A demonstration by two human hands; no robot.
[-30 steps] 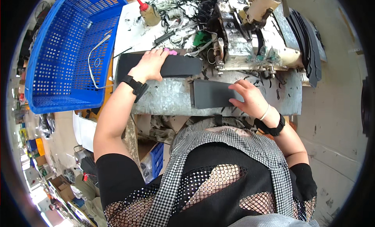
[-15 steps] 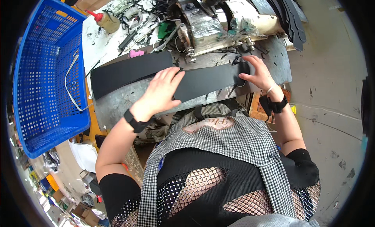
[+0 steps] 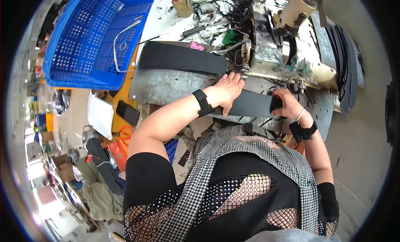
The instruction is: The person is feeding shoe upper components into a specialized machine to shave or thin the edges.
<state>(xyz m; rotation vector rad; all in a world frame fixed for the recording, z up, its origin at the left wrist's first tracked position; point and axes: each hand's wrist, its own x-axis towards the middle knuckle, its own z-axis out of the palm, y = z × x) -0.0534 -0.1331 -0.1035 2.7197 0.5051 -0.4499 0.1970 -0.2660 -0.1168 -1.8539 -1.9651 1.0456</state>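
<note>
The machine (image 3: 287, 54) stands beyond the right hand (image 3: 287, 104); bare tabletop (image 3: 154, 87) leaves room leftward, perhaps to the basket (image 3: 85, 82).

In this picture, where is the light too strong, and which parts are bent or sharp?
Head view: glare washes out parts of the lower-left background, which bends along the rim; head view: the left hand, right hand and dark strip between them look fairly sharp.
</note>
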